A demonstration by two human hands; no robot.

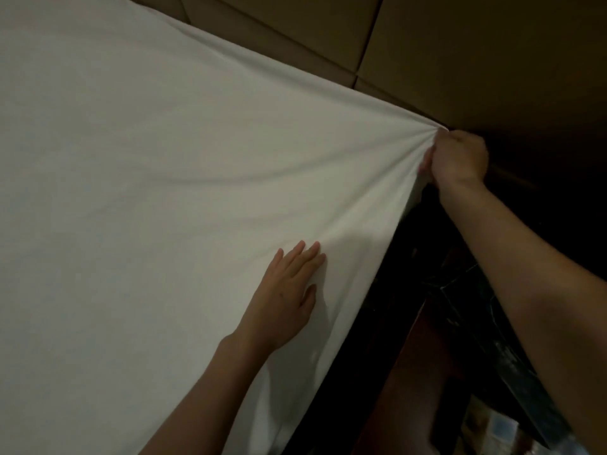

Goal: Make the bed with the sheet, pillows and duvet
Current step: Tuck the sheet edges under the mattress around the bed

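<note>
Head view, sole record.

Item: sheet (170, 198), white, spread over the mattress and filling the left and centre of the picture. This is the landmark for all entries below. Surface mostly flat; creases fan out from its far right corner toward the middle. Its right edge hangs over the side of the bed.

Item: right hand (458, 159), at the sheet's far right corner. Fingers curled into a fist round gathered cloth; the corner is bunched in the grip and drawn taut.

Item: left hand (289, 287), flat on the sheet, near its right edge and nearer the camera than the gripped corner. Fingers straight, close together, palm down, pressing the cloth; nothing held.

Item: headboard (328, 34), padded brown panels, running along the sheet's far edge and ending behind the gripped corner.

Item: dark furniture (492, 339), just off the sheet's right edge, below the right forearm; too dim to identify.

Pillows, duvet: none visible.

Step in hand, as judged: fitting the sheet, first stage of the task; the corner by the headboard is being stretched while the flat hand steadies the cloth.

Next move, as judged: carry the bunched corner down over the mattress corner and tuck it under, keeping tension, then smooth out the radiating creases.
</note>
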